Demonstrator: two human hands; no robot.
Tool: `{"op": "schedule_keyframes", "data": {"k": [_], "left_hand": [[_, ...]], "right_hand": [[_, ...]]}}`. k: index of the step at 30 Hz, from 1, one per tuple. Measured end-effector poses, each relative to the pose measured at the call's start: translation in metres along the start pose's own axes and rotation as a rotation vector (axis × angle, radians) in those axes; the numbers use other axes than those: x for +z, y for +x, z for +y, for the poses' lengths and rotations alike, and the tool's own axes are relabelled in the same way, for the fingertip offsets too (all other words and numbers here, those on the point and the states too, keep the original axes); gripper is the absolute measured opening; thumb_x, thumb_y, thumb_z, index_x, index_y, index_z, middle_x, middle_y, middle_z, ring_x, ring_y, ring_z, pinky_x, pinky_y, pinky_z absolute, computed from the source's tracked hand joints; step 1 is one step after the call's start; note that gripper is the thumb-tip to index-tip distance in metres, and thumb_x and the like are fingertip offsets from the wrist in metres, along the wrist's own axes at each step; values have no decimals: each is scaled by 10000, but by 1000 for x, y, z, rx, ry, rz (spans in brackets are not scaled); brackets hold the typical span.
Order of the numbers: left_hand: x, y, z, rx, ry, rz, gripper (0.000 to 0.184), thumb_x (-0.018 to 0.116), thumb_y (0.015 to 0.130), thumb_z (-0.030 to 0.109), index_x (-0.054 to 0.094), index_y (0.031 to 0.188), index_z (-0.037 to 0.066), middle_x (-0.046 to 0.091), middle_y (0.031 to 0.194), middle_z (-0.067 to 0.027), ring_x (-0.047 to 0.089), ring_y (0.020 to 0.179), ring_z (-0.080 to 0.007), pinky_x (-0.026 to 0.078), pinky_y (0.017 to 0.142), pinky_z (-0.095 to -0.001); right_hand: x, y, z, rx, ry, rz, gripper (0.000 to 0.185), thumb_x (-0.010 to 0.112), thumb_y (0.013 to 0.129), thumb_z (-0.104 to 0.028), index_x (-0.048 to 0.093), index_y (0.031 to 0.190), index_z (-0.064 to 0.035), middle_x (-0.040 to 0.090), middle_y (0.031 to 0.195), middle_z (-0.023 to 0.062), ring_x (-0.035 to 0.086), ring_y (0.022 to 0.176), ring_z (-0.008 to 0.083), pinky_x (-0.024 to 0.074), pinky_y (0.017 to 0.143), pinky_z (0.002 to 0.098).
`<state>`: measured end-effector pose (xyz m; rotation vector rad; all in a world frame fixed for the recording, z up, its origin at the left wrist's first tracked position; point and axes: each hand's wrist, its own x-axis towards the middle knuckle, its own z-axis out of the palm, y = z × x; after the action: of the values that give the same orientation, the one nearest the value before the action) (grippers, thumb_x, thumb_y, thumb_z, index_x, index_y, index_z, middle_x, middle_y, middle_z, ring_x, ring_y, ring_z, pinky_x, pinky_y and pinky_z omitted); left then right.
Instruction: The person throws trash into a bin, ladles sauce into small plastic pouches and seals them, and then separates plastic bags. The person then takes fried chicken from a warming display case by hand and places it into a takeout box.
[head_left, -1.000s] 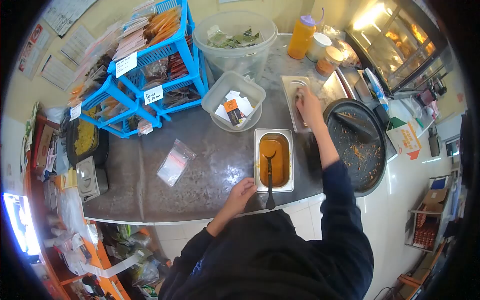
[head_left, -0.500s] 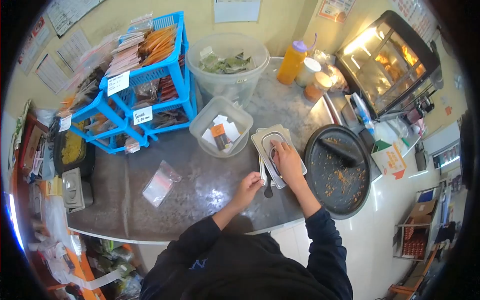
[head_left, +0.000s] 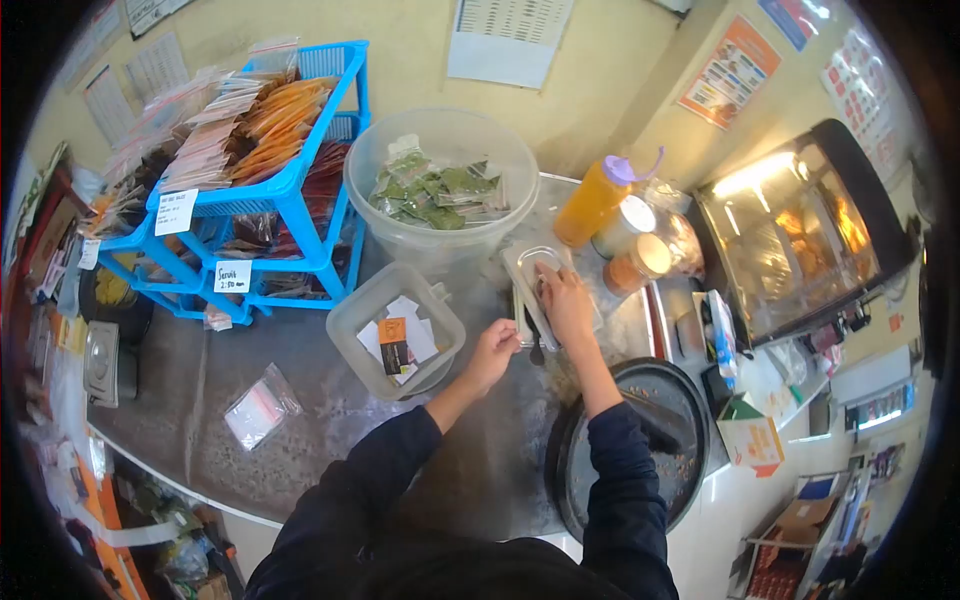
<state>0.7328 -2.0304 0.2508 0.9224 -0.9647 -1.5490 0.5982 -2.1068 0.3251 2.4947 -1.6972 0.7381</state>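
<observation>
A rectangular metal container sits on the counter in front of me, with a metal lid [head_left: 526,262] lying askew over it. My right hand [head_left: 567,308] is closed on the middle of the lid, fingers bent down into its recess. At the near left corner, my left hand [head_left: 490,352] pinches the container's rim between thumb and fingers. Beside those fingertips a dark spoon handle [head_left: 537,355] sticks out from under the lid. What the container holds is hidden.
Left of my hands stands a plastic tub [head_left: 345,315] with cards. Behind it are a large clear bucket [head_left: 440,235] of green packets and blue racks [head_left: 300,215]. A stone mortar [head_left: 690,480] lies under my right forearm. An orange bottle [head_left: 590,205] and jars stand behind.
The view has tilted up and shifted, showing more of the wall. Both hands stay at the container, and the lid shows little clear movement relative to it.
</observation>
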Motion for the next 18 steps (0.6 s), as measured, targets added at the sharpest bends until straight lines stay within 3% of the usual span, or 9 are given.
{"op": "schedule_keyframes", "data": {"k": [7,8,9,10,11,12,15,17,18], "left_hand": [[11,13,-1,-49,-142,70,201,516,931,167,522,1082,34,614,1010,-82,600,917,-156,484,833,-294],[7,1,1,-40,-250,27,226,526,925,180,519,1106,44,616,1008,-81,602,924,-155,483,820,-289],[4,-16,0,-23,-357,-10,253,537,920,193,516,1130,54,618,1005,-80,605,930,-153,482,807,-284],[-3,-26,-11,128,-164,-128,319,554,909,224,501,1177,59,625,1018,-78,606,965,-158,469,798,-271],[1,-65,22,-66,-247,-100,352,568,900,242,502,1188,50,631,1019,-70,607,966,-156,459,793,-268],[-3,-95,31,-71,-281,-153,387,564,901,282,498,1198,43,624,1055,-72,599,978,-153,454,805,-273],[-17,-172,52,-177,-416,-196,536,475,919,464,476,1240,35,591,1161,-76,566,1044,-140,429,850,-278],[-38,-213,52,-239,-674,-252,629,370,917,554,459,1261,35,552,1225,-84,528,1113,-150,404,902,-291],[-48,-234,53,-281,-807,-300,680,318,917,599,451,1272,35,533,1257,-88,508,1148,-156,392,928,-298]], "right_hand": [[1,26,18,-94,47,14,257,590,771,-106,640,1023,-111,602,920,140,584,839,327,475,749,430],[20,29,50,-196,-203,-180,302,564,788,-117,627,1083,-124,603,984,115,594,900,275,477,742,372],[9,22,42,-94,-252,-85,287,563,791,-133,629,1070,-112,628,970,119,609,856,255,477,749,353],[-5,13,28,12,7,74,240,560,823,-112,633,1050,-79,649,927,113,622,830,238,484,743,347],[-19,4,13,72,280,257,197,556,856,-90,636,1031,-46,670,884,108,635,803,221,491,736,341],[-12,-4,26,122,420,261,172,575,873,-90,639,1018,-23,670,912,107,630,829,216,488,737,323],[-97,-50,-121,261,211,39,167,542,902,-154,637,911,-17,620,852,75,581,828,176,458,740,292],[-80,-97,-186,-65,639,13,174,543,895,-175,645,871,-36,634,864,84,587,825,202,451,743,323],[-84,-122,-237,-254,620,-49,183,538,893,-188,649,867,-46,638,886,86,583,849,224,433,783,343]]}}
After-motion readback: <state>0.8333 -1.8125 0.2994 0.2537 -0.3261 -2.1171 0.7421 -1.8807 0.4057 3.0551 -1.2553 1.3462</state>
